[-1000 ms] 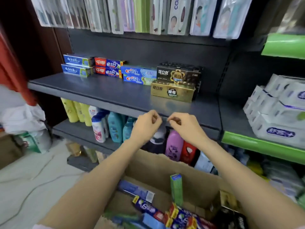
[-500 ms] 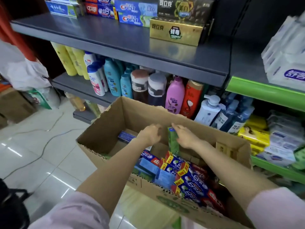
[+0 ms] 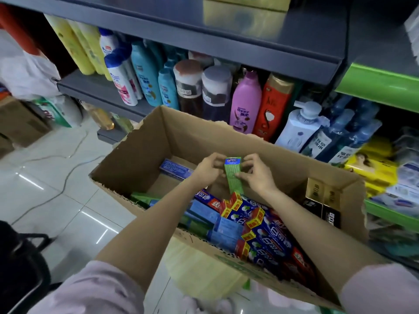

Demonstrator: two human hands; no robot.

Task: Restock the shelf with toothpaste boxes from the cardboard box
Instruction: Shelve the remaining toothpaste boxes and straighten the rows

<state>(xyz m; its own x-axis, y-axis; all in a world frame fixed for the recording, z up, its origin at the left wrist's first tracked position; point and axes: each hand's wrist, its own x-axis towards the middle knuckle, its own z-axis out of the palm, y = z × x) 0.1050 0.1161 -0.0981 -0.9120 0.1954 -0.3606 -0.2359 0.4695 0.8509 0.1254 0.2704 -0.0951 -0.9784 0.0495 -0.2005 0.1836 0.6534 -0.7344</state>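
both hands have dropped from the front edge of the grey metal shelf (image 3: 260,51) into the open brown cardboard box (image 3: 145,150), so the next pick is under way rather than a placement. on the left side of the box floor a pale blue toothpaste box (image 3: 175,169) lies flat against the far wall, with green cartons (image 3: 141,198) wedged at the near-left edge. the left hand (image 3: 207,171) has its fingers curled round the left side of an upright green toothpaste box (image 3: 233,175), and the right hand (image 3: 257,174) pinches its right side near the top, thumb across the front face; the box stands on end in the middle of the carton, its foot among the others, not yet clearly lifted out. toward the near-right corner sits a jumble of dark blue and red toothpaste boxes (image 3: 265,234), and black and gold cartons (image 3: 323,200) stand by the right wall. the carton looks well stocked, so much of the restocking seems left. behind the box, shampoo bottles (image 3: 242,103) line the lower shelf.
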